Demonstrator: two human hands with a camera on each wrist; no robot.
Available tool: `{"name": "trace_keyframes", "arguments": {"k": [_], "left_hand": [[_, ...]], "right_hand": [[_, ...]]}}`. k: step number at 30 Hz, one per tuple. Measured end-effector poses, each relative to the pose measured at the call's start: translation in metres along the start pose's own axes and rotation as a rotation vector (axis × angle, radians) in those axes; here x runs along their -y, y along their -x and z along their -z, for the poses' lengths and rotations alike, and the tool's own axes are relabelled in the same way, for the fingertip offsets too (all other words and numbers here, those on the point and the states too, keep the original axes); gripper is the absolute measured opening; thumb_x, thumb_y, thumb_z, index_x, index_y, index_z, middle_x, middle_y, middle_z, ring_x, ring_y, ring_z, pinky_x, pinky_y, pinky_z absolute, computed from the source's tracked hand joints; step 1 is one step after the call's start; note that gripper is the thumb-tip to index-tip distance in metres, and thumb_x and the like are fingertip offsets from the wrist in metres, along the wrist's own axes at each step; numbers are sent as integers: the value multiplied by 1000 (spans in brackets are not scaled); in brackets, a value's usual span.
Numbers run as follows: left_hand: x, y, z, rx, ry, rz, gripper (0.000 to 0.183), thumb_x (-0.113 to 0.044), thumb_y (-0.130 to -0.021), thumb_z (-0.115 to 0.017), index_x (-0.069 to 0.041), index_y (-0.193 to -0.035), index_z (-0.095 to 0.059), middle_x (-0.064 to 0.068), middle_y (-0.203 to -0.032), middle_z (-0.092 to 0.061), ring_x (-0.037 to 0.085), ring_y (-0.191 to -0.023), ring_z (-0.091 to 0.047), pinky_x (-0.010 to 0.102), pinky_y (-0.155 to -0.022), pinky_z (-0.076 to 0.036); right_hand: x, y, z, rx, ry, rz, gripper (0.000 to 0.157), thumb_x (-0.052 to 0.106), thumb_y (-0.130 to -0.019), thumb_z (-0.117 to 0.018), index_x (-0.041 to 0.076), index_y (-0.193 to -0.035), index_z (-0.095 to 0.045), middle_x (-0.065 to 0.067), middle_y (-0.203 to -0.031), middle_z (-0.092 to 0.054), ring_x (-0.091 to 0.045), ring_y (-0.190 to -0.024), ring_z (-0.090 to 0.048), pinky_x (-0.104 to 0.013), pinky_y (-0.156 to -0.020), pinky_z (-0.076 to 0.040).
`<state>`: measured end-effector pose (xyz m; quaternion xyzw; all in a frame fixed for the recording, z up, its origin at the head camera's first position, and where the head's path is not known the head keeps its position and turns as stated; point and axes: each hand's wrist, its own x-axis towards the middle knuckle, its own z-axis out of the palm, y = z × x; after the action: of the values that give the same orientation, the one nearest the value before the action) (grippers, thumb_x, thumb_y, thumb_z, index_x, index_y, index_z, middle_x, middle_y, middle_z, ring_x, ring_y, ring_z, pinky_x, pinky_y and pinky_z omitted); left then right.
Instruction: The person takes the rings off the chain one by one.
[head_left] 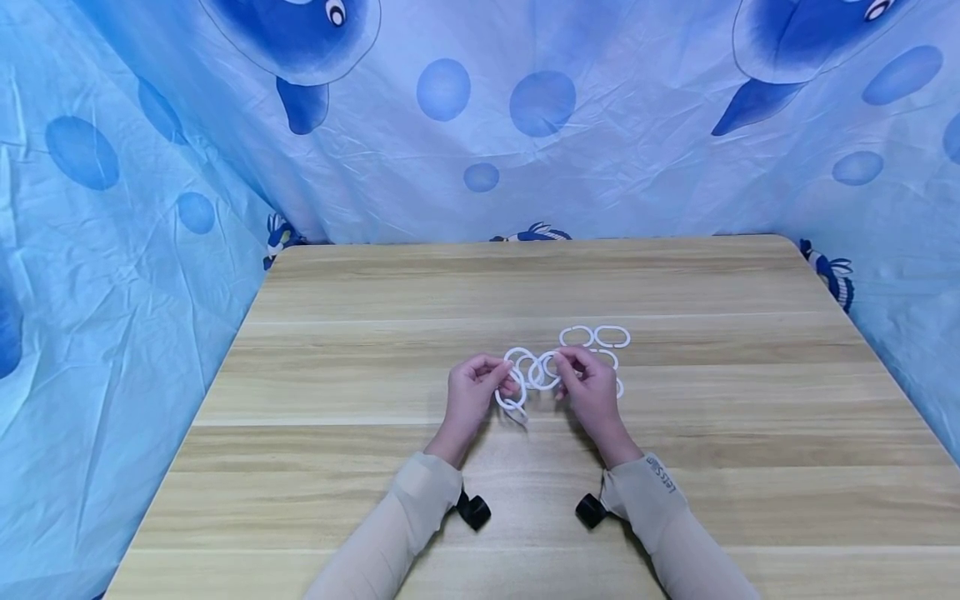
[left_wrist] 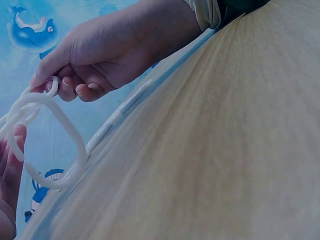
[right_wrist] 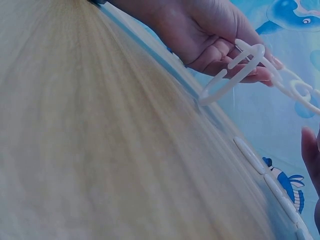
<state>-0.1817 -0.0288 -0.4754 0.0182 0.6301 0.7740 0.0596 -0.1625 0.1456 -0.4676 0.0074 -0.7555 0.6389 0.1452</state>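
Between the two hands, above the table, a short chain of white plastic links [head_left: 534, 372] is held up. My left hand [head_left: 472, 390] pinches a link at the left end between thumb and fingers. More links hang below it; in the right wrist view one hanging link [right_wrist: 212, 94] shows a gap in its loop. My right hand [head_left: 591, 392] pinches a link at the right end, and its curled fingers [left_wrist: 82, 87] show in the left wrist view. A large oval link [left_wrist: 75, 145] fills that view's foreground. Fingertips partly hide the gripped links.
Loose white oval links lie on the wooden table [head_left: 375, 483] behind and beside the right hand: two at the back [head_left: 612, 337], others partly hidden by that hand. A blue curtain [head_left: 480, 208] with whale prints stands beyond the table edges. Both wrists wear small black cameras [head_left: 474, 510].
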Motion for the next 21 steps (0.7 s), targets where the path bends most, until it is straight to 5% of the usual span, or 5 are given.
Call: {"name": "trace_keyframes", "arguments": {"k": [21], "left_hand": [[1,-2,2,-113,80,-82,18,1,-89,-65,17,-96,-59,0,-68,-68,8,-60,-66,21,-60,-60]], "right_hand": [[-13,-5,1,-10,66,-50,14,6,-93,-63,-6,-95,-68,-28,-78,-63,-11,-44,-53,-21,-41,-49]]}}
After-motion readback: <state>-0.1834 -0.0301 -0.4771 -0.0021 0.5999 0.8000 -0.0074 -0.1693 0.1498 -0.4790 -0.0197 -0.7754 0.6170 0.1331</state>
